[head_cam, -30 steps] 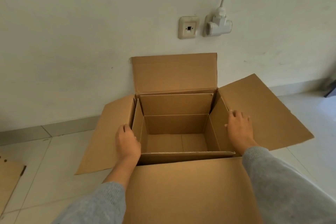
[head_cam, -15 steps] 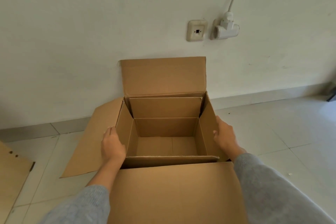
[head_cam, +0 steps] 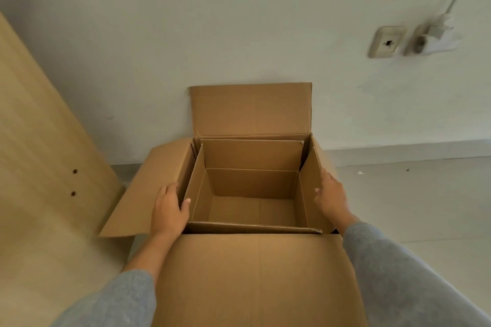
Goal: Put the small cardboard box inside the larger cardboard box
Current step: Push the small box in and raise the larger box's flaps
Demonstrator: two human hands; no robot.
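Head view looks down, close, toward wall.

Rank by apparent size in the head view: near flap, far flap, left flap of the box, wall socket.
1. Near flap, largest, though nearness to the camera inflates it.
2. Far flap and left flap: too alike to rank.
3. Wall socket, smallest.

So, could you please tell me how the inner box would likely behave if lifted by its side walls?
The inner box looks empty, so probably light. Its thin open-topped walls may flex inward under each hand.

No legible txt or labels anywhere
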